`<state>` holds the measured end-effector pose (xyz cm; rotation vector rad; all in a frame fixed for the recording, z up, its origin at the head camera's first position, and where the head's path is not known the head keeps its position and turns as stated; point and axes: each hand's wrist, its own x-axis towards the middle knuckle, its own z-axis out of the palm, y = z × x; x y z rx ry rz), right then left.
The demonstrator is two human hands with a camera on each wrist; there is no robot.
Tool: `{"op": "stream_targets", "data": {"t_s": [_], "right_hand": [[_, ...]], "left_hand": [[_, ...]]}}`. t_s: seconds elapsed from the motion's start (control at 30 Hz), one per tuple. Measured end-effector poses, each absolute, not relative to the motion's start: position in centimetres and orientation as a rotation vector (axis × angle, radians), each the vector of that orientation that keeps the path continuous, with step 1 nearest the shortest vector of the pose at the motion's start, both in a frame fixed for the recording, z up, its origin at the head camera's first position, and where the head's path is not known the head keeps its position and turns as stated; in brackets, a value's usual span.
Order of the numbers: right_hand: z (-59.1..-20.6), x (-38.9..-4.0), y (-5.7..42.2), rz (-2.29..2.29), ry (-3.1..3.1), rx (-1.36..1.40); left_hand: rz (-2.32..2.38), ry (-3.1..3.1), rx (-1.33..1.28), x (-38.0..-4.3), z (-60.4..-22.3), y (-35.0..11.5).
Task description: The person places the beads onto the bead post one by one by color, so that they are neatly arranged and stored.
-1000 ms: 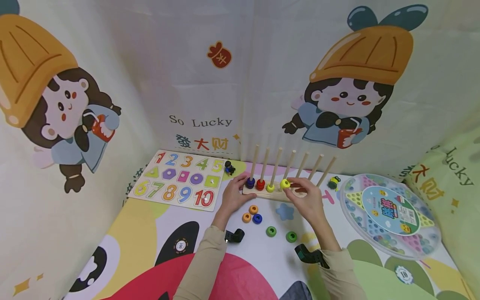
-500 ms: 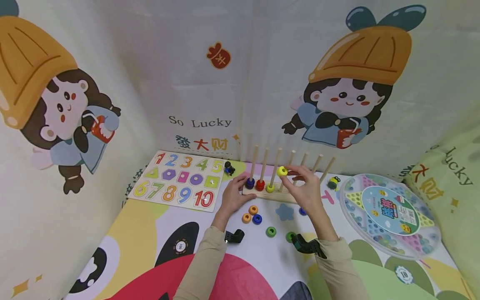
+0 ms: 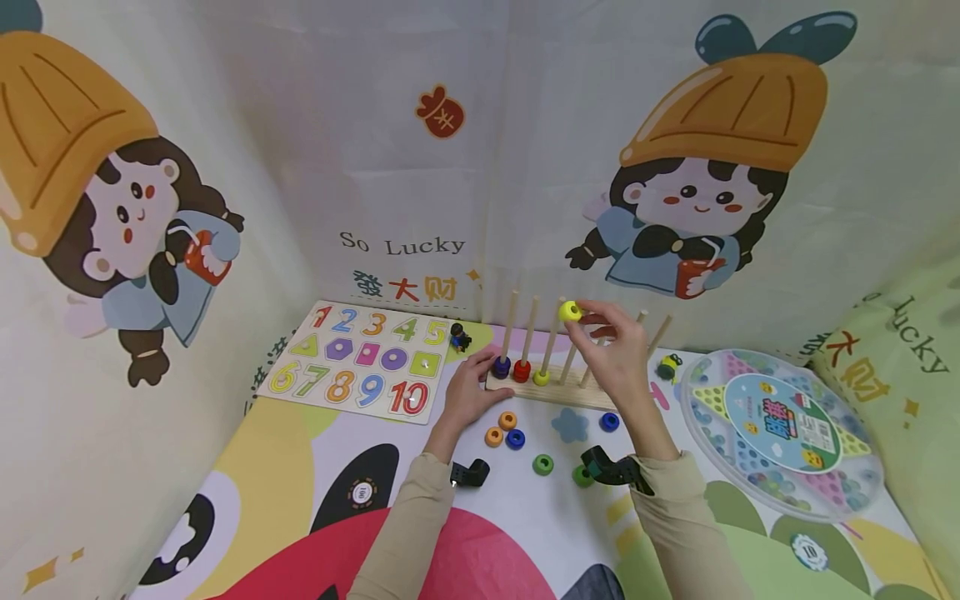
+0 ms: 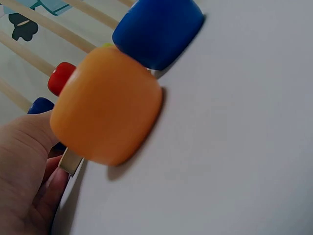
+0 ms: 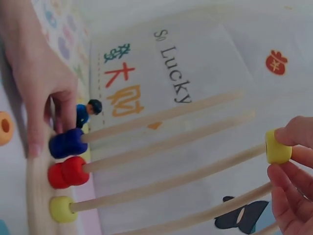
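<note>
A wooden peg rack (image 3: 551,390) stands in front of me with a row of upright pegs. My left hand (image 3: 468,393) grips the left end of its base, thumb at the front. Between thumb and fingertips my right hand (image 3: 617,354) pinches a yellow bead (image 3: 569,312), right at the tip of the third peg in the right wrist view. Lower on that peg sits another yellow bead (image 5: 62,209). Red beads (image 5: 68,172) are stacked on the second peg and dark blue beads (image 5: 68,143) on the first.
Loose beads lie before the rack: orange beads (image 3: 493,436), blue beads (image 3: 610,422) and green beads (image 3: 543,465). At left is a number puzzle board (image 3: 360,360), at right a round checkers case (image 3: 780,429). A small figurine (image 3: 459,337) and a bee toy (image 3: 668,367) stand nearby.
My right hand has raised the yellow bead from low beside the fourth peg up to the third peg's tip. The left hand stays on the rack's end.
</note>
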<state>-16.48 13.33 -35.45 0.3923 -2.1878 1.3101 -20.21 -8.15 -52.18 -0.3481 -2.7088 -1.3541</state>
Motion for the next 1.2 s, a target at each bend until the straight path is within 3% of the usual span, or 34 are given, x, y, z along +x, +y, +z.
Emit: {"op": "stream_targets", "data": {"t_s": [0.57,0.93,1.2], "right_hand": [[-33.7,-17.8,11.6,1.147,-2.25,0.296],[-33.7,-16.9,12.6,1.266,-2.228,0.356],[-36.5,-15.2,15.2,1.338,-2.296,0.388]], "left_hand": [[-1.36,-2.737,-0.326,-20.1,-52.0,-8.2],[-1.342,-2.724,-0.346,-20.2,-51.7,-8.1],[-1.332,-2.718,-0.346,-20.3,-52.0,-8.2]]}}
